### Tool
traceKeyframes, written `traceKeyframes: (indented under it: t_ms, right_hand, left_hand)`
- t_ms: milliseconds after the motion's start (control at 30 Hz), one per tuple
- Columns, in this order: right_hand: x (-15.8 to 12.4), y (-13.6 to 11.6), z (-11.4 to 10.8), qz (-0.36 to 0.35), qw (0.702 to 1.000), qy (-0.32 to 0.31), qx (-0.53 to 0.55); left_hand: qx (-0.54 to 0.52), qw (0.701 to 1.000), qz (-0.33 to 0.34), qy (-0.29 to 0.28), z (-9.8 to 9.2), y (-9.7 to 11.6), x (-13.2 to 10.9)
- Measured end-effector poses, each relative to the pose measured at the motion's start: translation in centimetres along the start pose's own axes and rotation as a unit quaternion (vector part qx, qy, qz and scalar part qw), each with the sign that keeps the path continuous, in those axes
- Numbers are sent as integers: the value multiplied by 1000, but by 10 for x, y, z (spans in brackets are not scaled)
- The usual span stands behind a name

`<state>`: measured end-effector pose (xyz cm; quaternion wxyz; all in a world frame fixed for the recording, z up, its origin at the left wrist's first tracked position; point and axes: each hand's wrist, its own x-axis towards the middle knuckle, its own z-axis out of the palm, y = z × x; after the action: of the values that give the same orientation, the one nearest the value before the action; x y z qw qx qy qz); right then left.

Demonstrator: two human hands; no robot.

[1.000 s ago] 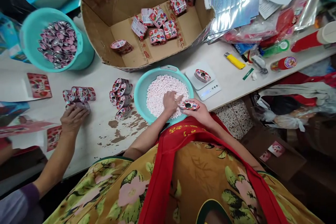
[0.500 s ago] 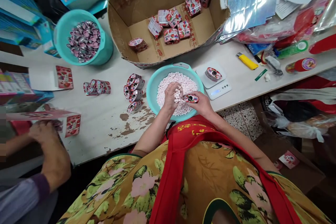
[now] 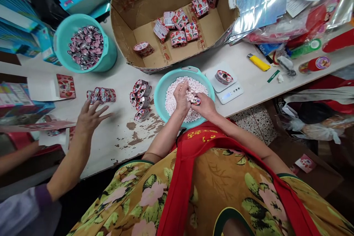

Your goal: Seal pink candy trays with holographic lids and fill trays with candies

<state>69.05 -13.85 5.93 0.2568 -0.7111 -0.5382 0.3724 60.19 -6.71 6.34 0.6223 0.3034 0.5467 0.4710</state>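
My left hand is cupped around a heap of small pale pink candies over the turquoise basin. My right hand grips a small printed candy container, its round opening facing up and partly covered by the candies. The two hands meet at the container's mouth. Loose pink candies fill the basin below. Just right of the basin, another printed container stands on a white digital scale.
A cardboard box holding several printed containers stands behind the basin. To the left are grouped containers, a turquoise bucket of pink-and-silver lids, and a co-worker's hand. A yellow cutter lies at the right.
My left hand has tipped over the container, and candies now cover much of its mouth. The co-worker's hand has reached right, towards the small containers on the table.
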Motion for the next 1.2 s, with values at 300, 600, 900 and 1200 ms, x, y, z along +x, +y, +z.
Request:
traceKeyframes:
  t_ms: [300, 600, 900, 1200]
  right_hand:
    - [8, -1, -8, 10, 999, 12, -51]
    - [13, -3, -9, 8, 1000, 12, -5]
    - [18, -16, -9, 9, 1000, -22, -9]
    - [19, -12, -3, -8, 1000, 8, 15]
  left_hand:
    - [-14, 999, -32, 4, 9, 1, 10]
    - [-65, 997, -25, 27, 12, 4, 9]
    - [-1, 1000, 2, -1, 3, 16, 14]
    - [42, 998, 25, -32, 2, 16, 19]
